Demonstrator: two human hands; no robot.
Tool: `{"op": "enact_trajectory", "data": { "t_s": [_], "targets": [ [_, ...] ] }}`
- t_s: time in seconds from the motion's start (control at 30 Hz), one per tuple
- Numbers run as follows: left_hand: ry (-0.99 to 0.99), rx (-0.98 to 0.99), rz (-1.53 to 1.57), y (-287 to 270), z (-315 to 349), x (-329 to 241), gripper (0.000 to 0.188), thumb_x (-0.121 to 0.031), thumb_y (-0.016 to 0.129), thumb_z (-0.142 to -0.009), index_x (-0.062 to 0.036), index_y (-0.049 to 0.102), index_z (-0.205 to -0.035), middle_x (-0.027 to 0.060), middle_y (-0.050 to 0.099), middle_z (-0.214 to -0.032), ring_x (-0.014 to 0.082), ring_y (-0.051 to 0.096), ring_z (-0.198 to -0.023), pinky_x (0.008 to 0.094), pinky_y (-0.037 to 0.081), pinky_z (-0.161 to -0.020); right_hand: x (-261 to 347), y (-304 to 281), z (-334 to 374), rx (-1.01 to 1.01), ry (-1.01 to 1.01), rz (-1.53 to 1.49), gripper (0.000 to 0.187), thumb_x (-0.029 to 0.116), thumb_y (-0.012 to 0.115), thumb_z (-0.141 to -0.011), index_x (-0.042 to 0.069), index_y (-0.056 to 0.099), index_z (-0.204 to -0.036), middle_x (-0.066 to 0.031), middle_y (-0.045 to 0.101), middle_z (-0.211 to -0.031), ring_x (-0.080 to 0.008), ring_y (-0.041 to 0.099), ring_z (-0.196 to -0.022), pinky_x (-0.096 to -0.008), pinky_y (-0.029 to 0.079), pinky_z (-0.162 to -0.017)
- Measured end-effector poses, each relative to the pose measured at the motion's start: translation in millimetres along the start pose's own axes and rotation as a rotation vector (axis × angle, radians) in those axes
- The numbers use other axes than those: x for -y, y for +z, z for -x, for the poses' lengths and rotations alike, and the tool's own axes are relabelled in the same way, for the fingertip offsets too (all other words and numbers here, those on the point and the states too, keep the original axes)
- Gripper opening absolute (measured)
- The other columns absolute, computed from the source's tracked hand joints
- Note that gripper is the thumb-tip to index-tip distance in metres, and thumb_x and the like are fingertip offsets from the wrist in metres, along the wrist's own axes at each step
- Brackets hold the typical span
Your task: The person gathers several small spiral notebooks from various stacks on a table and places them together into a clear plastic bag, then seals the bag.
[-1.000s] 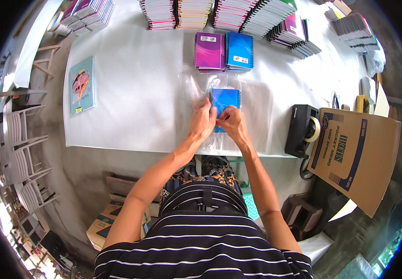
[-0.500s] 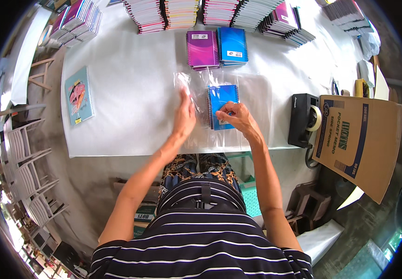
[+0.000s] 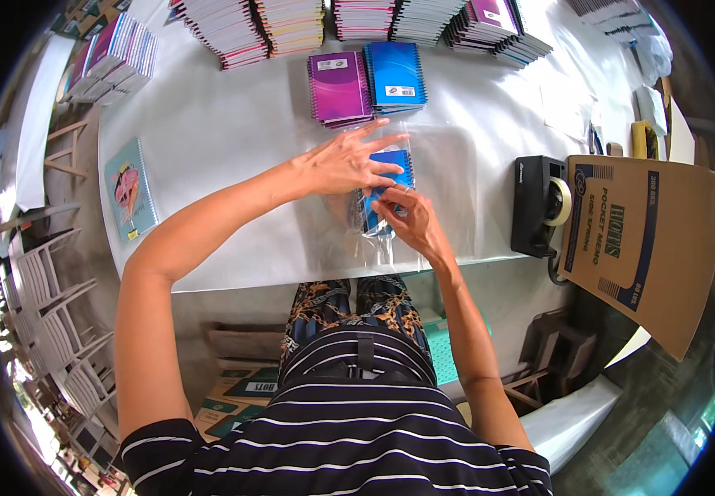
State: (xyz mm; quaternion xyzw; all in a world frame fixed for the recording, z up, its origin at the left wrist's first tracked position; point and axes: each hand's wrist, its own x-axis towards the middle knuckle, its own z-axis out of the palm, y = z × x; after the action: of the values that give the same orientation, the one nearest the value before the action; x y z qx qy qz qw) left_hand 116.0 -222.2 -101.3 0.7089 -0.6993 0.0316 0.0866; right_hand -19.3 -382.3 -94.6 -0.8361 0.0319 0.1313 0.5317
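Observation:
A blue spiral notebook lies on the table inside or under clear plastic wrapping, largely covered by my hands. My left hand reaches across its upper part, palm down, with fingers stretched and spread over the plastic. Over the lower part, my right hand has its thumb and fingertips pinched together; what they hold, if anything, is hidden. Clear plastic sheets or bags spread flat around the notebook. Just beyond my hands stand a purple notebook stack and a blue notebook stack.
Tall notebook piles line the far edge, with another pile at far left. A teal notebook lies on the left. At right are a black tape dispenser and an open cardboard box.
My left hand has swung from beside the notebook to the right, over it, and its fingers have spread. My right hand stays pinched at the notebook, slightly lower. The whole view has shifted a little.

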Motion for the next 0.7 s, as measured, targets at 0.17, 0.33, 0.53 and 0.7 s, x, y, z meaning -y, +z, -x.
{"op": "enact_trajectory", "data": {
  "t_s": [0.17, 0.33, 0.53, 0.7],
  "targets": [
    [-0.097, -0.122, -0.022, 15.7, 9.0, -10.0, 0.031, -0.027, 0.058, -0.081, -0.0343, 0.069, -0.108, -0.0171, 0.06, -0.125, 0.0201, 0.033, -0.14, 0.054, 0.023, -0.116, -21.2, -13.4, 11.0, -0.066, -0.328, 0.034, 0.008, 0.005, 0.062, -0.088, 0.0, 0.066, -0.093, -0.0109, 0.064, -0.093, -0.0249, 0.061, -0.079, -0.033, 0.051, -0.064],
    [-0.1, -0.14, -0.015, 12.0, 5.7, -9.9, 0.03, -0.025, 0.061, -0.078, -0.0323, 0.071, -0.105, -0.016, 0.061, -0.125, 0.0209, 0.036, -0.139, 0.055, 0.024, -0.116, -47.9, -31.6, 24.8, -0.097, -0.463, 0.402, 0.04, -0.01, 0.057, -0.078, 0.009, 0.068, -0.112, -0.0035, 0.064, -0.12, -0.022, 0.058, -0.114, -0.0435, 0.04, -0.102],
    [-0.125, -0.164, 0.001, 8.6, 0.0, -14.7, 0.037, -0.019, 0.062, -0.074, -0.0296, 0.07, -0.109, -0.0108, 0.06, -0.128, 0.0215, 0.039, -0.137, 0.054, 0.022, -0.117, -46.4, -30.5, 21.0, 0.025, -0.453, 0.63, 0.068, -0.016, 0.053, -0.072, 0.023, 0.061, -0.128, 0.0041, 0.056, -0.134, -0.0167, 0.047, -0.13, -0.0517, 0.019, -0.115],
    [-0.141, -0.18, -0.013, 2.6, -0.7, -16.2, 0.037, -0.02, 0.063, -0.075, -0.0274, 0.07, -0.11, -0.0051, 0.063, -0.126, 0.0203, 0.041, -0.136, 0.0534, 0.021, -0.117, -41.6, -25.1, 21.1, 0.064, -0.43, 0.704, 0.075, -0.013, 0.055, -0.069, 0.028, 0.057, -0.132, 0.0033, 0.052, -0.136, -0.0177, 0.042, -0.131, -0.0509, 0.021, -0.113]
  ]
}}
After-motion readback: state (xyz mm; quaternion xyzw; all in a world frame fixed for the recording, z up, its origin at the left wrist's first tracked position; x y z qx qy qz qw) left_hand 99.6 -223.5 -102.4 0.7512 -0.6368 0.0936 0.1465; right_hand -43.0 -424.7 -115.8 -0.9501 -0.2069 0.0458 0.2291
